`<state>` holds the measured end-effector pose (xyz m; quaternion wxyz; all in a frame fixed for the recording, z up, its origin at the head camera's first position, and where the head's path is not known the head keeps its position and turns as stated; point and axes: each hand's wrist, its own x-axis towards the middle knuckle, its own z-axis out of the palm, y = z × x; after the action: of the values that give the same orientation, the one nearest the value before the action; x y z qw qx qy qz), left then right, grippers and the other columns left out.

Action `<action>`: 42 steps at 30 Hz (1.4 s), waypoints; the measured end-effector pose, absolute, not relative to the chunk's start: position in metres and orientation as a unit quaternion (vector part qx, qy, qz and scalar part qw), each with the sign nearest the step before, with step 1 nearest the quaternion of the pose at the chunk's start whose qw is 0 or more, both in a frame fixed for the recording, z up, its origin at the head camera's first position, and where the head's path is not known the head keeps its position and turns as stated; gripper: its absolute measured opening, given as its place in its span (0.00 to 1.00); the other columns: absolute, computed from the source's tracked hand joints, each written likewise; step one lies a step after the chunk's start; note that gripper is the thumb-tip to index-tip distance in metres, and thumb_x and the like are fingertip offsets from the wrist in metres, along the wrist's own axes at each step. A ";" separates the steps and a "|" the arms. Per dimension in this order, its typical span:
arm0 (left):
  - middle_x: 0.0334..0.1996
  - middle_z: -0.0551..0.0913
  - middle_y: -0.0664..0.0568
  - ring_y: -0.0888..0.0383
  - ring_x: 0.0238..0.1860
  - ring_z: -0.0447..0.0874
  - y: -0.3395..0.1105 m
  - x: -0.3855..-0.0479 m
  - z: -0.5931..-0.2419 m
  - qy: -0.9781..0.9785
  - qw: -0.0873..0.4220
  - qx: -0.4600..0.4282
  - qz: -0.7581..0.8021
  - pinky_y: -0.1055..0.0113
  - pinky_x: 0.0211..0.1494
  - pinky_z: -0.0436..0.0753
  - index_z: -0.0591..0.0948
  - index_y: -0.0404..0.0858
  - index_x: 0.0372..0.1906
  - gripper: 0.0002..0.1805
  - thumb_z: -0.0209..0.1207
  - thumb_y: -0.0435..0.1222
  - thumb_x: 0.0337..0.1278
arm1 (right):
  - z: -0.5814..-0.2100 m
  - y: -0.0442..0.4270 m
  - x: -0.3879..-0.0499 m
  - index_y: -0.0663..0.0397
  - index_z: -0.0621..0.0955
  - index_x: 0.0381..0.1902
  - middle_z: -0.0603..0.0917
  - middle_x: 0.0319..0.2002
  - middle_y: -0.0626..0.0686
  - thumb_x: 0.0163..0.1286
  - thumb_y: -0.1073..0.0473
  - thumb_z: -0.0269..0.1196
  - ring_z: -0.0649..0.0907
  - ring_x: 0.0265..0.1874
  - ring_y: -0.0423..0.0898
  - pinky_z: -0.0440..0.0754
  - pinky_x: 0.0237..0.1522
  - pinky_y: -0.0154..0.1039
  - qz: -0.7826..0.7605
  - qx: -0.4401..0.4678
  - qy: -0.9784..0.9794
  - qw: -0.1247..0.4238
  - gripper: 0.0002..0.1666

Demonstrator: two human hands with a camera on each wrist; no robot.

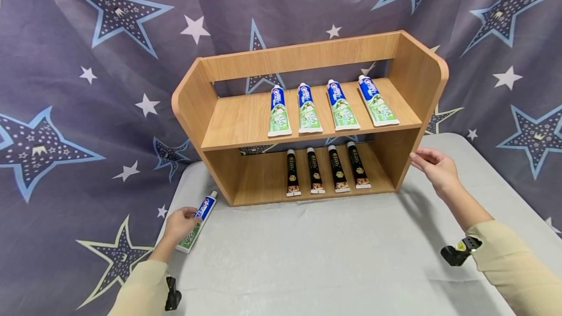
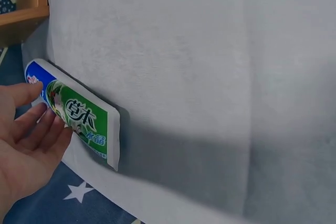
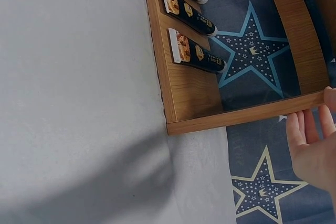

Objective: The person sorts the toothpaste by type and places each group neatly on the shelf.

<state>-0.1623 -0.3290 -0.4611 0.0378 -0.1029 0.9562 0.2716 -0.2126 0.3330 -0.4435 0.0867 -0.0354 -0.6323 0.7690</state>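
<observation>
A blue, white and green toothpaste tube (image 1: 206, 207) lies aslant on the table left of the shelf, its cap toward the back. My left hand (image 1: 180, 223) holds this tube by its side, thumb on the blue part and fingers along the edge, as the left wrist view shows on the tube (image 2: 79, 106). At the wooden shelf (image 1: 307, 143), my right hand (image 1: 439, 169) grips the front edge of the right side panel. In the right wrist view the thumb lies on one face of the panel (image 3: 252, 113) and the fingers on the other.
Several blue-and-green toothpaste tubes (image 1: 344, 106) lie in a row on the upper board. Below them, several black toothpaste tubes (image 1: 337, 169) line the lower board. A grey cloth (image 1: 307, 257) covers the table, and a star-patterned curtain (image 1: 145, 13) hangs behind and beside it.
</observation>
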 end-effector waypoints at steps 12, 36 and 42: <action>0.46 0.80 0.30 0.45 0.43 0.82 -0.338 -0.170 -0.466 0.918 0.089 -0.170 0.348 0.60 0.44 0.82 0.76 0.23 0.51 0.21 0.56 0.37 0.61 | -0.411 0.308 -0.190 0.42 0.82 0.31 0.84 0.27 0.38 0.60 0.65 0.68 0.85 0.30 0.30 0.84 0.36 0.23 0.776 -0.032 -0.623 0.092 0.09; 0.37 0.82 0.33 0.47 0.35 0.80 -0.317 -0.178 -0.459 0.946 0.096 -0.156 0.267 0.63 0.34 0.79 0.78 0.21 0.44 0.25 0.66 0.40 0.48 | -0.403 0.304 -0.184 0.42 0.82 0.29 0.84 0.26 0.37 0.63 0.70 0.63 0.84 0.28 0.29 0.84 0.36 0.22 0.780 -0.045 -0.618 0.089 0.14; 0.33 0.83 0.35 0.49 0.32 0.80 -0.313 -0.180 -0.458 0.957 0.089 -0.143 0.236 0.62 0.34 0.80 0.79 0.22 0.40 0.24 0.67 0.40 0.47 | -0.402 0.305 -0.184 0.42 0.82 0.29 0.83 0.26 0.37 0.63 0.70 0.63 0.84 0.29 0.29 0.84 0.36 0.22 0.777 -0.047 -0.622 0.088 0.14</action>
<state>-0.1799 -0.3131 -0.4583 0.0889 -0.1428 0.9572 0.2356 -0.1838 0.3048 -0.4024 0.0876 -0.0466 -0.6216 0.7771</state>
